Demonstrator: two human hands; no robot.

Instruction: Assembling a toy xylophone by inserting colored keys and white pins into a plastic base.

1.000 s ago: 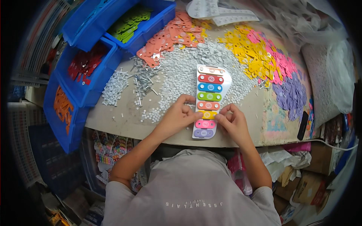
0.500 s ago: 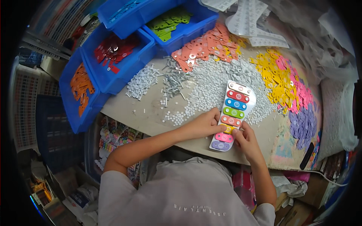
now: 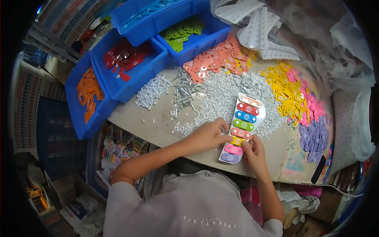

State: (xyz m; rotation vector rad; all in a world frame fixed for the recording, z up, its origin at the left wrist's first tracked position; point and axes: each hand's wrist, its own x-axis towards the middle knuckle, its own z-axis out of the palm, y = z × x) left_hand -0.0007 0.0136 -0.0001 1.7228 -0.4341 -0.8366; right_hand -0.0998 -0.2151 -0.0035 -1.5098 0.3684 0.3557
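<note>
The white board (image 3: 259, 118) with its row of coloured bars lies on the table (image 3: 154, 128), close to the near edge and in front of the person, its far end leaning a little to the right; probably this place lets both hands reach it without stretching. The left hand (image 3: 208, 136) comes from the left side, its fingers bent and its thumb extended to the left end of the yellow bar (image 3: 238, 141). The right hand (image 3: 256, 154) is at the opposite edge, with the thumb at the right end of the same bar and the fingers curled beside it. I cannot tell if either hand truly pinches something or only presses, because the contact is small and partly hidden; to me, such a two-sided position looks good for steadying the board. Around it, the small white caps (image 3: 213, 108), the white pins (image 3: 152, 94) and the metal pins (image 3: 184, 94) form heaps within easy reach. The yellow pieces (image 3: 283, 90), pink pieces (image 3: 314, 106) and purple pieces (image 3: 314, 139) make an arc on the right, while the blue bins (image 3: 148, 75) hold other colours on the left, perhaps so that the colours mix less.
</note>
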